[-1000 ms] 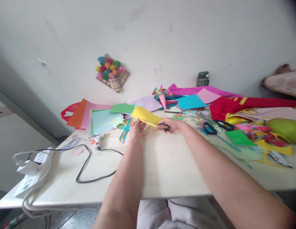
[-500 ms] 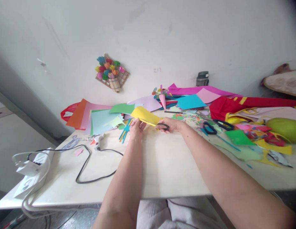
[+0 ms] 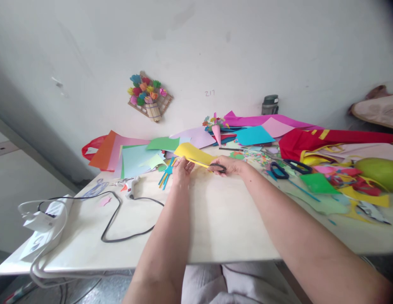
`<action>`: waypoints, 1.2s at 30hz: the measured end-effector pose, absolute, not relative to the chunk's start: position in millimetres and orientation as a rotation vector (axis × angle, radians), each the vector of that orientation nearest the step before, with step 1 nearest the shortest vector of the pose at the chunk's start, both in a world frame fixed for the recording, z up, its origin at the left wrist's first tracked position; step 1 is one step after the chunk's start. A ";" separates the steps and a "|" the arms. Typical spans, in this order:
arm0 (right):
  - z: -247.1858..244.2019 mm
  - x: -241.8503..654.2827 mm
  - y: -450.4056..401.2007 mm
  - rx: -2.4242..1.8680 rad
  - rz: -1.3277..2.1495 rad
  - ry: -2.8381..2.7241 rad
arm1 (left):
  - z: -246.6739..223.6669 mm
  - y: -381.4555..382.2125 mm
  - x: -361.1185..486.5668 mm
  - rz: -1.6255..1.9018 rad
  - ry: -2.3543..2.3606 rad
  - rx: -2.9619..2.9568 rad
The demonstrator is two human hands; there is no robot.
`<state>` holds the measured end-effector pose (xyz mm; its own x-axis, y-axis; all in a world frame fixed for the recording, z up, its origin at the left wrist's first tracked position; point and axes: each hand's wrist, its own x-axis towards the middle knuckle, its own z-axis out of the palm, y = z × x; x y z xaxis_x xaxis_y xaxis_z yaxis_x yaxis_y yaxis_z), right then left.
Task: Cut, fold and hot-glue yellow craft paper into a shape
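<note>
A sheet of yellow paper is raised over the middle of the table, its left end pinched in my left hand. My right hand grips dark-handled scissors, whose blades lie along the paper's near edge. A narrow yellow strip runs along that edge between both hands. Just left of my left hand are several blue and yellow paper strips. Behind the yellow sheet lie green paper and lilac paper.
A glue gun with a black cord lies left, near a white power strip. Right are larger scissors, paper scraps, red cloth and a green rounded object. A pink paper cone and dark bottle stand by the wall.
The hands, the yellow paper and the scissors stay nearly in place. The whole view has shifted very slightly; no object has plainly been taken or put down.
</note>
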<state>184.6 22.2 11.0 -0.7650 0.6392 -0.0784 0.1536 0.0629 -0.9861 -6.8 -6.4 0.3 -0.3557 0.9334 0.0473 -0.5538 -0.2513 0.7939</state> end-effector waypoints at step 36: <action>21.5 184.9 11.0 -0.768 1.628 -2.049 | -0.4 -6.1 -4.5 1.782 0.861 0.673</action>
